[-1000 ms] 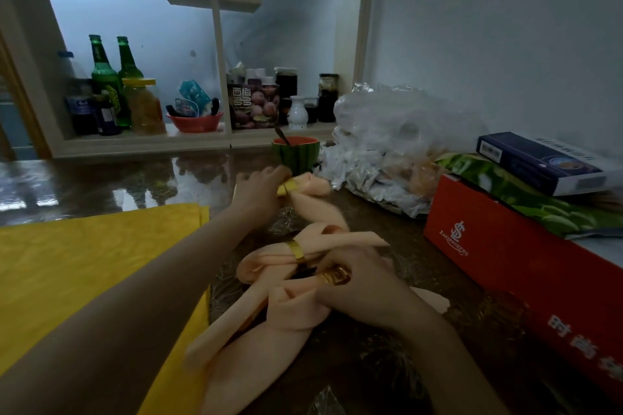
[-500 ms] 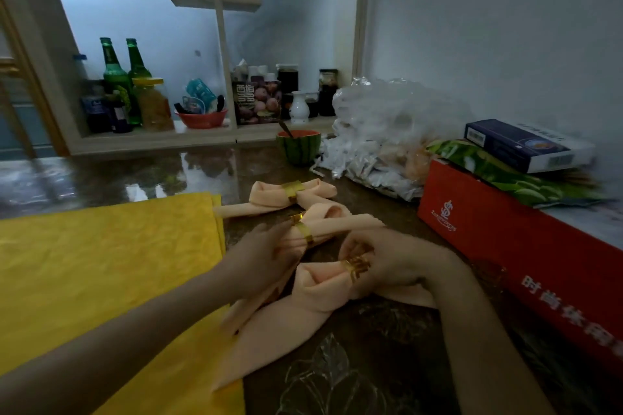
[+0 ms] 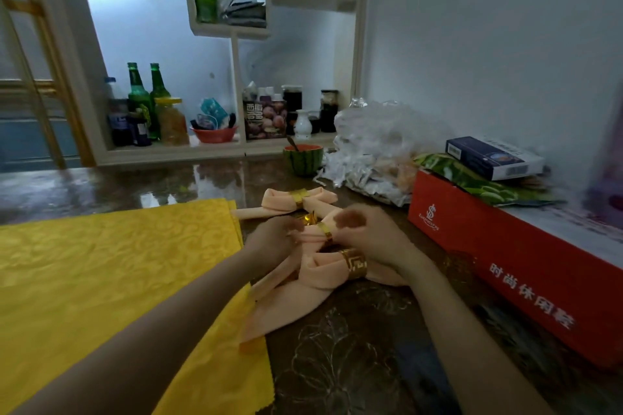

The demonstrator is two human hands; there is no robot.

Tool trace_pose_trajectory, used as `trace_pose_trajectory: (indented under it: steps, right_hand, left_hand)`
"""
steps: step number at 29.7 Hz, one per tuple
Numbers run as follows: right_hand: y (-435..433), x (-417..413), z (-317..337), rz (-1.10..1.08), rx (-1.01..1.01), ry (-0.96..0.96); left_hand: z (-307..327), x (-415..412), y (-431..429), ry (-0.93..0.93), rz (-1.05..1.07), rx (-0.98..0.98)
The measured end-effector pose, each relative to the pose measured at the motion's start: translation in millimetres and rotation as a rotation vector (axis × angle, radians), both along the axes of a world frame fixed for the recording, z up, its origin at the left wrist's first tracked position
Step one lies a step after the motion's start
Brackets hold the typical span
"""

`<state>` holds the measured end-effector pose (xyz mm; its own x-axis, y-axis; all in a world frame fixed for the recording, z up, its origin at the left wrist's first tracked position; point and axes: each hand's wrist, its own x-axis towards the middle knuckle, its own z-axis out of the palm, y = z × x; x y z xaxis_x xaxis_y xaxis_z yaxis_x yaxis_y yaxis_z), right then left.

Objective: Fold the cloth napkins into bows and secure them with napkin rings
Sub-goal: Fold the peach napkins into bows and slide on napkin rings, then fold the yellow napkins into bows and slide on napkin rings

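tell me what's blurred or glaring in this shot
Head view: the left hand and right hand are motion-blurred over the peach napkins; head view: the glossy tabletop shows pale glare below the shelf; head view: wide-angle distortion slants the shelf uprights.

We stretch both forearms forward, left hand [image 3: 273,240] and right hand [image 3: 369,233] near together, fingers blurred.

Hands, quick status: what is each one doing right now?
Left hand: at the middle napkin bow, too blurred to tell its grip.
Right hand: fingers curled, pinching that bow's right side.
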<state>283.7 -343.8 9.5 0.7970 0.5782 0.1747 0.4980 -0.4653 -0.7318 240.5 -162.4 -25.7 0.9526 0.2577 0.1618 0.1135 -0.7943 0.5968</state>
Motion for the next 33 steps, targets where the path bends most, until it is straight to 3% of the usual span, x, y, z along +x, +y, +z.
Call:
trace_pose_trajectory:
  steps: [1, 3, 6, 9, 12, 15, 18, 22, 26, 30, 33]
  right_hand:
    - [15, 6, 4, -0.093, -0.045, -0.162]
    - [54, 16, 13, -0.074, -0.271, -0.377]
    - [96, 31, 12, 0.010, -0.542, -0.243]
    - [109, 55, -5, -0.075, -0.623, -0.119]
    - [111, 63, -6, -0.136, -0.482, -0.190]
    - [84, 68, 2, -0.194, -0.272, -0.193]
    - [41, 82, 4, -0.270, -0.285, -0.241]
    - [-5, 85, 9, -0.462, -0.387, -0.336]
    - [-31, 72, -2, -0.426, -0.604, -0.181]
    - [-41, 50, 7, -0.421, -0.427, -0.236]
    - [-27, 10, 20, -0.307, -0.210, -0.339]
  left_hand:
    - [2, -3, 1, 0.012, 0.008, 0.075]
    - [4, -13, 0, 0.006, 0.019, 0.175]
    - [6, -35, -5, -0.039, -0.032, 0.312]
    - [16, -63, -7, 0.011, -0.034, 0.440]
    - [19, -103, 4, 0.093, 0.033, 0.401]
    - [8, -149, 13, 0.366, -0.015, 0.220]
    - [-11, -178, 16, 0.500, -0.129, 0.301]
    - [-26, -181, 21, 0.374, -0.090, 0.276]
    - [-35, -184, 16, 0.220, -0.018, 0.312]
    - [-38, -184, 9, 0.011, 0.064, 0.288]
    - [-27, -189, 7, 0.016, 0.116, 0.277]
